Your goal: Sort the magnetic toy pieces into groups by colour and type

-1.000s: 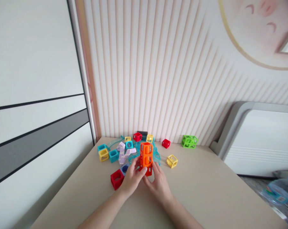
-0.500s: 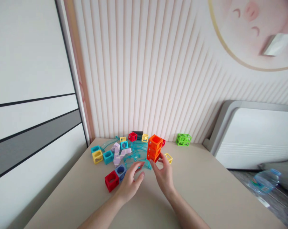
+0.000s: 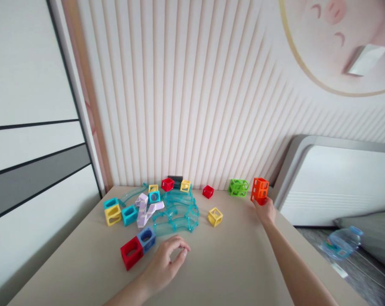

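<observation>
At the right rear of the table, my right hand (image 3: 265,211) is closed around the lower part of an upright stack of orange open-frame cube blocks (image 3: 260,189). Just left of that stack is a pair of joined green frame blocks (image 3: 238,187). My left hand (image 3: 169,258) is empty and loosely curved, with thumb and forefinger tips close together. It hovers near a blue cube block (image 3: 146,238) joined to a red cube block (image 3: 132,252). Beyond it lie clear teal track pieces (image 3: 179,211).
A lilac branching piece (image 3: 144,211), turquoise blocks (image 3: 129,215) and a yellow block (image 3: 112,214) lie at left. Another yellow block (image 3: 215,216) and a small red block (image 3: 208,191) sit mid-table. The ribbed wall (image 3: 179,106) borders the back; a plastic bottle (image 3: 343,243) lies beyond the right edge.
My right hand has carried the orange stack from the middle to the far right, beside the green blocks. My left hand has drawn back slightly towards me. The camera view has shifted a little.
</observation>
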The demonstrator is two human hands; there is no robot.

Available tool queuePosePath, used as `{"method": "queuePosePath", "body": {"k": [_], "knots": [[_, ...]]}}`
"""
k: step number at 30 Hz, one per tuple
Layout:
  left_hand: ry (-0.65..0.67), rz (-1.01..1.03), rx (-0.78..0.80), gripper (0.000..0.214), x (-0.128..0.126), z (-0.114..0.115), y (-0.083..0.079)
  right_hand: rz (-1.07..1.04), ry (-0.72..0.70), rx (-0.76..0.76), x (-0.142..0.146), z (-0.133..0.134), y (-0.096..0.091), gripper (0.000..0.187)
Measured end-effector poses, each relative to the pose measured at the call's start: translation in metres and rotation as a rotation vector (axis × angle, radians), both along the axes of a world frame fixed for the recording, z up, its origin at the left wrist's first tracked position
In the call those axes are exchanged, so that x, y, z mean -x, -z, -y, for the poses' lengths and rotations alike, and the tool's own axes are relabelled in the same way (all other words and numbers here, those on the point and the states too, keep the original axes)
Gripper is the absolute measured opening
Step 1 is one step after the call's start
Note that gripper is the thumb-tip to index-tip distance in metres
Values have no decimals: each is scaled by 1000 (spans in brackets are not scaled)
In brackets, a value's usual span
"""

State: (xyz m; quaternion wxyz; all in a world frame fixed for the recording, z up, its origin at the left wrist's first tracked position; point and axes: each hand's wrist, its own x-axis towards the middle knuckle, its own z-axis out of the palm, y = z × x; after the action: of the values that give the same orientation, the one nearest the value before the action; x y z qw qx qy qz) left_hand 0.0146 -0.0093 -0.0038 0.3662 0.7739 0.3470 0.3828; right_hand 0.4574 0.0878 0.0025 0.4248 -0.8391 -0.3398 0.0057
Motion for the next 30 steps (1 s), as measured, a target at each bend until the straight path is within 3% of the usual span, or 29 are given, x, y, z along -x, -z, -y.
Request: {"method": "queuePosePath", "body": {"k": [4, 9, 20, 24, 30], "knots": [[-1, -23, -19, 20, -2, -1, 0, -3, 42, 77, -24, -9, 16, 65], [-5, -45, -14, 21, -2, -2, 1, 7, 7, 174, -40, -32, 26, 64], [6, -50, 26, 19, -1, -5, 7, 85, -7, 321, -47, -71, 30, 68], [58, -43, 7, 19, -1, -7, 10, 123, -14, 323, -44, -72, 30, 67], [33, -76, 36, 20, 0, -4, 2, 129, -42, 295, -30, -53, 25, 77]]}}
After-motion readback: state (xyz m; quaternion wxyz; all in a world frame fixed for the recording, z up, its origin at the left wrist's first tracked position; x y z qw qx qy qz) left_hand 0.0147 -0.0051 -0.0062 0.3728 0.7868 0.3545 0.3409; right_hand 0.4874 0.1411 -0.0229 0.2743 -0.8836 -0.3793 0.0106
